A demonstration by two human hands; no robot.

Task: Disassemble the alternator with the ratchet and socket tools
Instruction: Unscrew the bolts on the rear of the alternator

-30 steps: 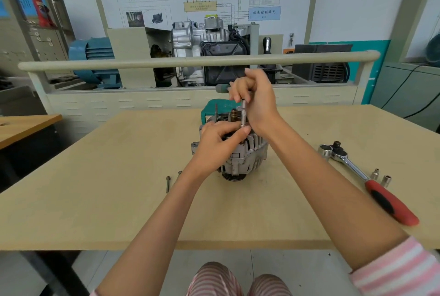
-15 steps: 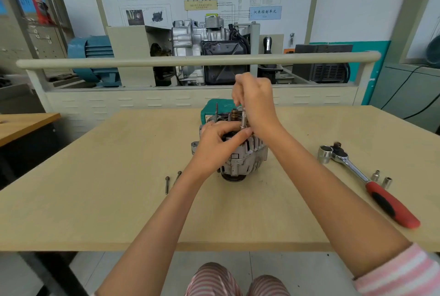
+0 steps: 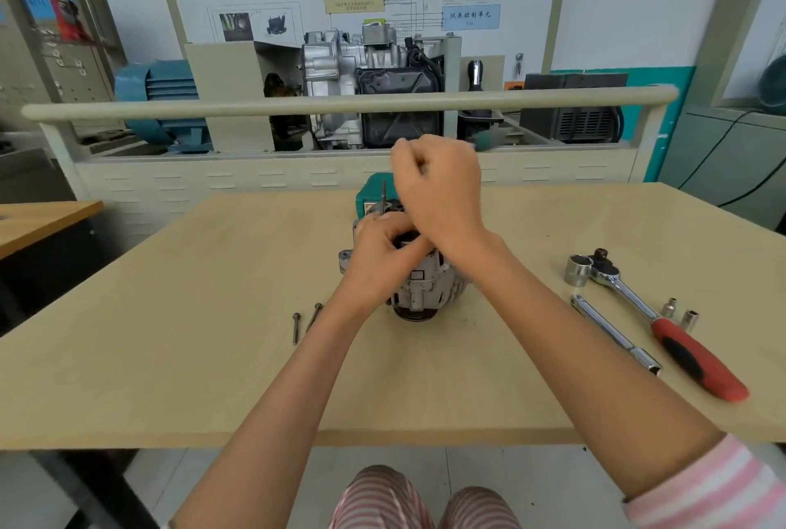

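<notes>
A person sits at a pale wooden counter (image 3: 212, 358) with an alternator (image 3: 425, 286) standing on end in the middle. The left hand (image 3: 378, 260) grips the alternator's upper housing, fingers curled round it. The right hand (image 3: 438, 188), just above, is closed around a green-handled tool (image 3: 482, 140), apparently a screwdriver; its tip is hidden. The step looks like loosening a fastener on the alternator's top, and the next move likely calls for steady downward pressure while the left hand holds the body firm. Left of the fingers lie two long bolts (image 3: 304, 322). Well to their right lie one red-handled ratchet (image 3: 663, 324), one extension bar (image 3: 616, 335), one large socket (image 3: 578, 270) and two small sockets (image 3: 680, 314)
</notes>
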